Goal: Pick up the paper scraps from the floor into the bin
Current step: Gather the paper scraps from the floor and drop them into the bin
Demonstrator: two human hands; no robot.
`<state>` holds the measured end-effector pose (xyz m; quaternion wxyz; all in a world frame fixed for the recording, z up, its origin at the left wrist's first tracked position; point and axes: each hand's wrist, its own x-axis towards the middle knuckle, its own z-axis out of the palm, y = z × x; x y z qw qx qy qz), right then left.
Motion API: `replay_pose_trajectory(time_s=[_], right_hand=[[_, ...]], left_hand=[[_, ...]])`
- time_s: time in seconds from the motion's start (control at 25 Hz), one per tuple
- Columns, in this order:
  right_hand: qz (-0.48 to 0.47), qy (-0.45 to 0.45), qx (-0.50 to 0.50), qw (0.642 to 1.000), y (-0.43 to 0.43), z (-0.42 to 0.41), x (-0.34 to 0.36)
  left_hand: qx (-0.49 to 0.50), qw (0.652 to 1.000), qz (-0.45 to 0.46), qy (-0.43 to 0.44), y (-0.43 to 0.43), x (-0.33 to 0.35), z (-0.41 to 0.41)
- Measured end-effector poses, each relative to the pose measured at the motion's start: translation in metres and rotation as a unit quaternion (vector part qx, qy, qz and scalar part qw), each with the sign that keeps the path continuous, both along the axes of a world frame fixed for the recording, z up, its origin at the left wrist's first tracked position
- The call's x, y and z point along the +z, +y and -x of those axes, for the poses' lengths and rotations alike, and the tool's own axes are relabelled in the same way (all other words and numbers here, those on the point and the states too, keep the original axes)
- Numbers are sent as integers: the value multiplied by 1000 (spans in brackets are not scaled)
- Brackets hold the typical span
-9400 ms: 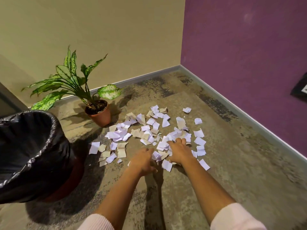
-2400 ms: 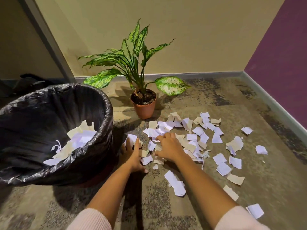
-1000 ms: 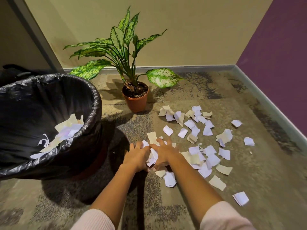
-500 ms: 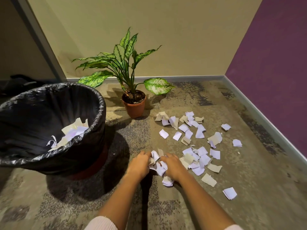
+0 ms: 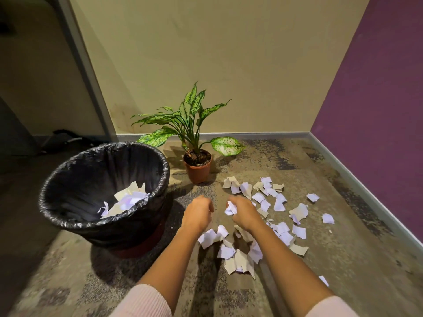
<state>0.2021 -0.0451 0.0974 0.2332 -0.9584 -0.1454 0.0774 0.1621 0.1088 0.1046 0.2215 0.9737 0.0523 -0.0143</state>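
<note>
1. A dark shape (image 5: 66,137) lies behind the round bin lined with a black plastic bag (image 5: 68,220), too dim to identify; torn paper sits inside the bin.
2. Right of the bin, the left hand (image 5: 198,213) is fisted; whether it holds anything is hidden.
3. The right hand (image 5: 242,212) is clenched on a crumpled white paper wad (image 5: 230,209).
4. White and beige paper scraps (image 5: 270,202) litter the mottled grey-brown carpet (image 5: 343,248) further right, in front of the potted green plant (image 5: 196,165), where beige and purple walls meet.

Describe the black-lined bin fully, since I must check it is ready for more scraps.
The round bin stands upright on the patterned carpet, left of both hands and near the potted plant. A crinkled, glossy black plastic liner is folded over its rim; a reddish-brown base shows below. Its mouth is open, and white and beige paper scraps lie at the bottom, leaving most of it unfilled. Neither hand touches it.
</note>
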Motion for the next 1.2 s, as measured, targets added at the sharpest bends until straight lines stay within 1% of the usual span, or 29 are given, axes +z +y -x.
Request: replay_pose_trajectory(time_s=[0.28,0.52,0.64,0.8,1.0,1.08,1.2], right_hand=[[-49,-58,62,995,55,2,88],[-105,-94,93,986,118,-9,150],[-118,-100,122,980,153,-10,168],[-92,-103,167,976,197,-2,172],[-47,-48,203,977,237,3,147],[-24,-18,202,979,245,1,137],[-15,-5,198,980,249,-1,130]], left_hand=[[-2,993,-12,-120,36,78,1],[36,981,-20,-188,84,148,0],[65,980,-38,-185,122,166,5],[100,977,-72,-173,169,164,15],[139,979,-93,-114,205,143,31],[143,981,-95,-94,213,133,35],[138,983,-92,-76,220,123,37]])
